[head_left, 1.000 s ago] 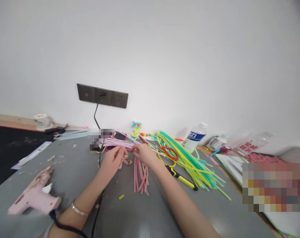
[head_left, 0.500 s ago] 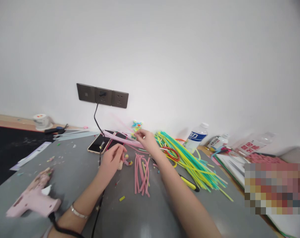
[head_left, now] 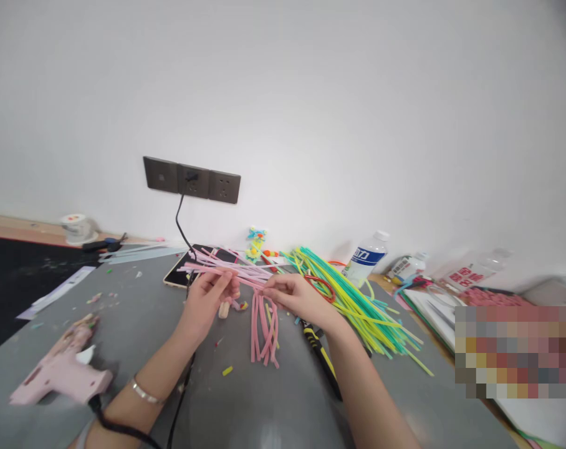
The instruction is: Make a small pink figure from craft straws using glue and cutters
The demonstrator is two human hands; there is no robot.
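Observation:
My left hand (head_left: 208, 298) and my right hand (head_left: 292, 293) are both closed on a bundle of long pale pink pipe cleaners (head_left: 227, 268), held between them above the grey table (head_left: 245, 399). The bundle fans out leftwards past my left hand. Under my hands lies a loose bunch of darker pink pipe cleaners (head_left: 263, 327). A small beige piece (head_left: 224, 309) lies just below my left hand.
A pink glue gun (head_left: 61, 371) rests at the left, its black cord running to the wall socket (head_left: 192, 181). A phone (head_left: 184, 268), a heap of yellow and green pipe cleaners (head_left: 358, 299), a red loop (head_left: 321, 287), a yellow-handled tool (head_left: 323, 355) and a water bottle (head_left: 367, 257) are nearby.
My right hand reached up and back towards the wall with the pale pink strands, then came down to the middle beside my left hand. Both hands now hold the bundle.

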